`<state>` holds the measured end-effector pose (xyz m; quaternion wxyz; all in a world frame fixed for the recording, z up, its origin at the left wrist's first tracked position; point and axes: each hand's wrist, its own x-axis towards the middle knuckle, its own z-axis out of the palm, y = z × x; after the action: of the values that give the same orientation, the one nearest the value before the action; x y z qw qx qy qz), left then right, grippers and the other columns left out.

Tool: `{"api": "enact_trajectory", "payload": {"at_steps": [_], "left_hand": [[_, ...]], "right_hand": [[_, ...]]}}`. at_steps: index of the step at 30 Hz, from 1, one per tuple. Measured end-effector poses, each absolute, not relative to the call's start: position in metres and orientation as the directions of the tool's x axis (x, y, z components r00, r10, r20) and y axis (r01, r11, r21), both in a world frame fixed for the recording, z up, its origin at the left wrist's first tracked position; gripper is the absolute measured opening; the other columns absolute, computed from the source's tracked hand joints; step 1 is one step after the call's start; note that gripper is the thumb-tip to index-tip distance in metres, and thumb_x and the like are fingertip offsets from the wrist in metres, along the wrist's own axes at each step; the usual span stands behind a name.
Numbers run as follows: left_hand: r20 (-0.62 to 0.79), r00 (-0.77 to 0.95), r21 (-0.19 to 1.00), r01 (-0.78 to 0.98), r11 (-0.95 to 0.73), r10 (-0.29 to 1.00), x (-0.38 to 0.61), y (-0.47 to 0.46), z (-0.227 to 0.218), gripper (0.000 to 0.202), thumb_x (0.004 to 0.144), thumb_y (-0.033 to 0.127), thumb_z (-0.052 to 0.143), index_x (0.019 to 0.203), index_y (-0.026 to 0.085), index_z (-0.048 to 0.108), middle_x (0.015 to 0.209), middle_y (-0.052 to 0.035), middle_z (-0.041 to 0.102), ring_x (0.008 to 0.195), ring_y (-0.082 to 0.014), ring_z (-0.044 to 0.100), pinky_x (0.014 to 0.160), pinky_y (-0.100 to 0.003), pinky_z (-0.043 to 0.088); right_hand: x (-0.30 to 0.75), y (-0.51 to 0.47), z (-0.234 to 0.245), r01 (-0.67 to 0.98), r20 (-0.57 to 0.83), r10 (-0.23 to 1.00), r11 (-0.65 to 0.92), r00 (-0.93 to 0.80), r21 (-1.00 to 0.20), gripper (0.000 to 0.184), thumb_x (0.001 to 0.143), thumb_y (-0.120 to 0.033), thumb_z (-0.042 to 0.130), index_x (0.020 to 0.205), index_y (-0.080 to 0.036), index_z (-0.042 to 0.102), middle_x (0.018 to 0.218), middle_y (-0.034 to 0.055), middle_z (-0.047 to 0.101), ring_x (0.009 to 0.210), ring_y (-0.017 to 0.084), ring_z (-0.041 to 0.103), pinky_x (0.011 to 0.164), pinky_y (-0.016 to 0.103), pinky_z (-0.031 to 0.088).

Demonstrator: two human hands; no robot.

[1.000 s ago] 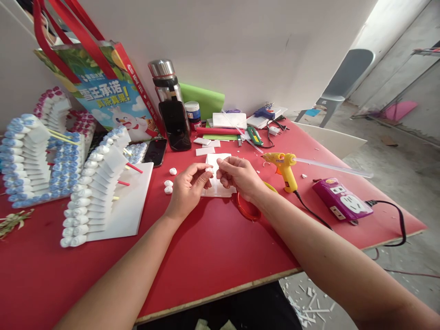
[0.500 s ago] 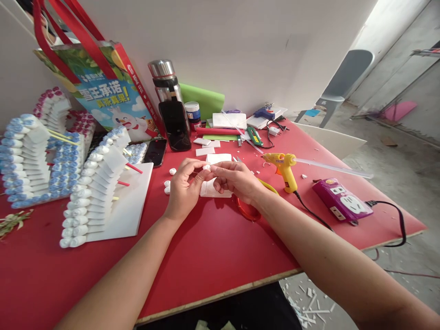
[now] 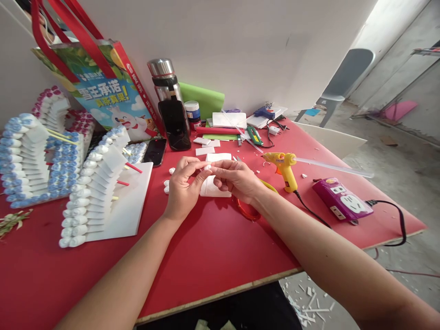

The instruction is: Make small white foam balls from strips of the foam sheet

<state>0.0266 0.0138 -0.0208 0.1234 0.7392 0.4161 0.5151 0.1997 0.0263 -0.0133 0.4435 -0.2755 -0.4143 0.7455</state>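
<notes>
Between the fingertips of both hands is a small white rolled piece (image 3: 207, 167), mostly covered by the fingers. My left hand (image 3: 184, 183) pinches it from the left, thumb and forefinger closed. From the right, my right hand (image 3: 237, 178) pinches the same piece, its other fingers curled. Beneath the hands lie white sheets (image 3: 216, 189) like folded paper or tissue. Several white rolled balls (image 3: 167, 186) rest just left of my left hand. Scissors with red and yellow handles (image 3: 248, 211) lie partly hidden under my right wrist.
A yellow glue gun (image 3: 287, 172) stands right of my hands, beside a purple power strip (image 3: 343, 201). A white stepped model (image 3: 99, 192) stands on the left, with blue-white ones behind. A thermos (image 3: 167, 82), phone (image 3: 155, 152) and printed bag (image 3: 110, 96) are at the back.
The fingertips have shifted slightly around the small white piece, which shows a little lower. Both hands stay in nearly the same place.
</notes>
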Motion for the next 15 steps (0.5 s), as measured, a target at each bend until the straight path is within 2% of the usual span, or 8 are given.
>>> {"api": "enact_trajectory", "payload": {"at_steps": [4, 15], "left_hand": [[0.674, 0.142, 0.573, 0.519, -0.634, 0.725, 0.0264, 0.0134, -0.0205, 0.020, 0.092, 0.033, 0.067, 0.108, 0.024, 0.074, 0.096, -0.0034, 0.063, 0.089, -0.0147, 0.062, 0.079, -0.027, 0.050], [0.669, 0.139, 0.583, 0.512, -0.631, 0.730, 0.0258, 0.0132, -0.0203, 0.018, 0.089, 0.031, 0.070, 0.103, 0.023, 0.076, 0.093, -0.0031, 0.068, 0.085, -0.0138, 0.064, 0.075, -0.024, 0.051]], "right_hand": [[0.1995, 0.0279, -0.0172, -0.410, -0.035, 0.899, -0.234, -0.437, -0.882, 0.034, 0.068, -0.038, 0.087, 0.088, -0.013, 0.074, 0.069, -0.0016, 0.060, 0.055, 0.006, 0.049, 0.046, 0.020, 0.031], [0.1996, 0.0278, -0.0196, -0.342, -0.051, 0.910, -0.207, -0.412, -0.917, 0.036, 0.070, -0.044, 0.084, 0.086, -0.014, 0.072, 0.057, -0.0037, 0.055, 0.051, 0.006, 0.045, 0.045, 0.020, 0.029]]}}
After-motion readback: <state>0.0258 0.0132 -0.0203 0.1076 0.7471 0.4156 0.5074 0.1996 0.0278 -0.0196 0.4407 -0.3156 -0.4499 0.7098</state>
